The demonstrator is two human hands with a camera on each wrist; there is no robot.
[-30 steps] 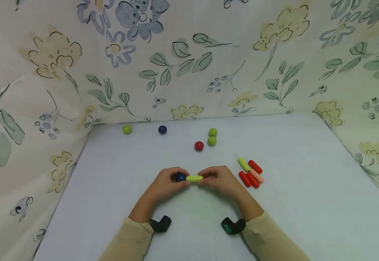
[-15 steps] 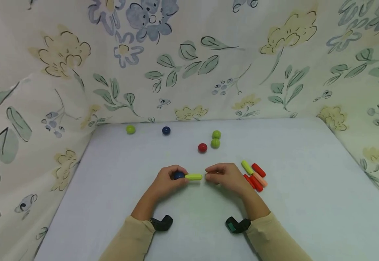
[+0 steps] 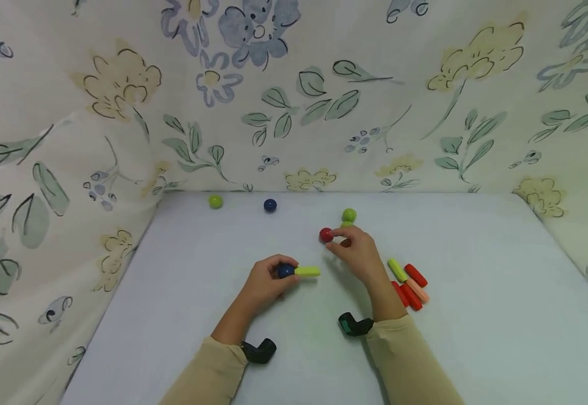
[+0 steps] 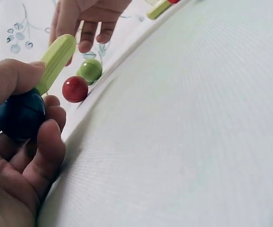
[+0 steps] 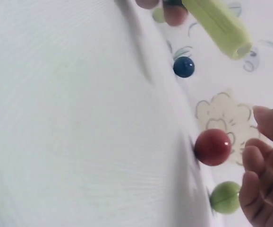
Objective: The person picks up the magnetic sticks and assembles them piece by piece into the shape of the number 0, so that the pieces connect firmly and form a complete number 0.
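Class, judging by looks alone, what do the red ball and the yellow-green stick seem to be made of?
Red ball: probably painted wood or hard plastic, glossy, with a bright highlight. Yellow-green stick: likely plastic or painted wood, matte, with lengthwise ridges.

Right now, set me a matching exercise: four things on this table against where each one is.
Things:
1. dark blue ball with green stick
2. red ball
3. bundle of sticks
4. lone green ball

Places:
A. far left, near the cloth wall
B. at the right hand's fingertips
C. gripped in the left hand
D. beside the right forearm

Pairs: 1-C, 2-B, 3-D, 4-A
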